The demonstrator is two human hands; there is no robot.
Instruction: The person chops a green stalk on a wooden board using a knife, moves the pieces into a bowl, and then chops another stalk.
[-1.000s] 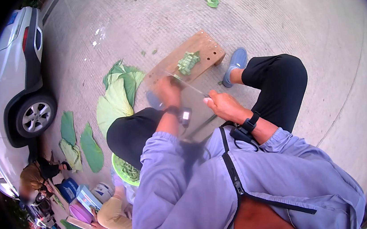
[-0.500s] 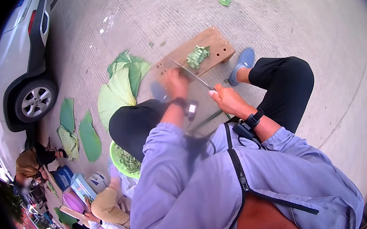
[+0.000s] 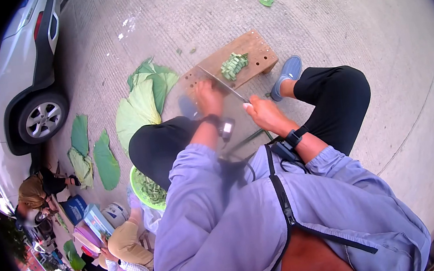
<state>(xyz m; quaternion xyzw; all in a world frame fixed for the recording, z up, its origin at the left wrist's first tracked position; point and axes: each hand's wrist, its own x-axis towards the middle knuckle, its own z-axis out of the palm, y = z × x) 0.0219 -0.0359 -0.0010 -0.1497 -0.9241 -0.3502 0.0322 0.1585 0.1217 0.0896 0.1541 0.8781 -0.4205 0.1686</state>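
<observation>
A wooden chopping board (image 3: 255, 47) lies on the concrete in front of my knees, with a small pile of cut green pieces (image 3: 234, 66) on it. My right hand (image 3: 261, 114) grips the handle of a long knife (image 3: 219, 82), whose blade slants across the board's near end. My left hand (image 3: 207, 95) is pressed knuckles-up on that near end, right beside the blade. What lies under its fingers is hidden. A thin green stalk (image 3: 246, 138) shows below my forearms.
Large green leaves (image 3: 139, 104) lie left of the board, with more leaves (image 3: 95, 159) further left. A green basin (image 3: 146, 188) of cut greens sits by my left knee. A white car (image 3: 20, 77) stands at the left. Other people (image 3: 125, 245) sit at the lower left.
The view shifted a little a second ago. Since then my right hand and the knife have edged slightly up and left along the board. My left hand stays pressed down.
</observation>
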